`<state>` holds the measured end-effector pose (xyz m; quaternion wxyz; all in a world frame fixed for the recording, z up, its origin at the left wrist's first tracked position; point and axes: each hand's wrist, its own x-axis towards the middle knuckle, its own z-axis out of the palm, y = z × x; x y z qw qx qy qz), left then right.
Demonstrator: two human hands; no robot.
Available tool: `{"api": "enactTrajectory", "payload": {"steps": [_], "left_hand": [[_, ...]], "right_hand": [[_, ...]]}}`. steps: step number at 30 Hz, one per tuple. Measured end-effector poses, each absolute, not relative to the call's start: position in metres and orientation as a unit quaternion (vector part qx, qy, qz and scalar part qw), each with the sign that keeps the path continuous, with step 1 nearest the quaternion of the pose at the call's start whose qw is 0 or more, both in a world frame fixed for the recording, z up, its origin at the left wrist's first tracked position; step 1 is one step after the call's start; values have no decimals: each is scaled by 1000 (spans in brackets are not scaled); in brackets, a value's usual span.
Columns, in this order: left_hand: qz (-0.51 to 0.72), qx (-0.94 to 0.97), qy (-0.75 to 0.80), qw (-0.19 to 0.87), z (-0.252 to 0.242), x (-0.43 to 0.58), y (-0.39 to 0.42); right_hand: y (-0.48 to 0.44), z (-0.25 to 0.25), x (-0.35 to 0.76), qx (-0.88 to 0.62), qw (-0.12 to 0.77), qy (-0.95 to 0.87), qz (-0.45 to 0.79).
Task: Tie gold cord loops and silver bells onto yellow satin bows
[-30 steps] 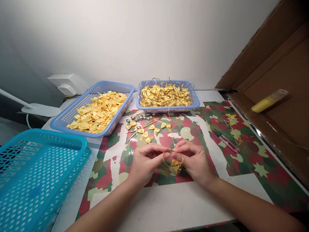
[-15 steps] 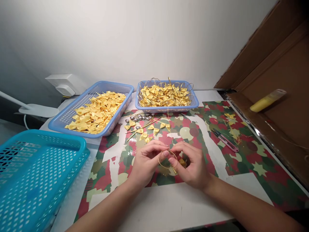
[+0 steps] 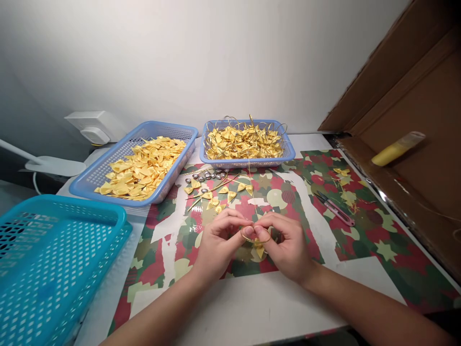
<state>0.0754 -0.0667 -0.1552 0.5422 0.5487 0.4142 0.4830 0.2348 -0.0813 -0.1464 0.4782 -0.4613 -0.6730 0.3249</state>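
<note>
Both hands meet over the patterned mat [image 3: 363, 240] near the table's front. My left hand [image 3: 219, 242] pinches one side of a thin gold cord loop [image 3: 256, 239], and my right hand [image 3: 286, 245] pinches the other side. A small yellow ribbon bow [image 3: 259, 247] hangs on the loop between the fingertips. The cord's loose end runs up away from the hands. Just beyond lie several loose yellow bows [image 3: 219, 194], gold cords and small silver beads [image 3: 207, 175].
A lilac basket [image 3: 108, 168] of yellow bows sits back left, another lilac basket [image 3: 277, 156] of corded bows back centre. A turquoise basket [image 3: 54, 259] stands at the near left. Pink snips [image 3: 336, 209] lie to the right, beside a cardboard box [image 3: 414, 120] holding a yellow tube [image 3: 394, 149].
The hands have stayed in place while the fingers worked the cord. The gold loop has shrunk and the bow has shifted slightly between the fingertips.
</note>
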Motion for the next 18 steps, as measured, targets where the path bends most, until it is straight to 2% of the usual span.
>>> {"api": "enactTrajectory", "payload": {"steps": [4, 7, 12, 18], "left_hand": [[488, 692, 406, 343, -150, 71, -67], [491, 738, 390, 250, -149, 70, -66], [485, 748, 392, 225, -149, 68, -67], [482, 730, 404, 267, -147, 68, -67]], "right_hand": [[-80, -146, 236, -462, 471, -680, 318], [-80, -146, 237, -456, 469, -693, 303], [-80, -145, 237, -442, 477, -708, 276], [-79, -145, 237, -426, 477, -729, 243]]}}
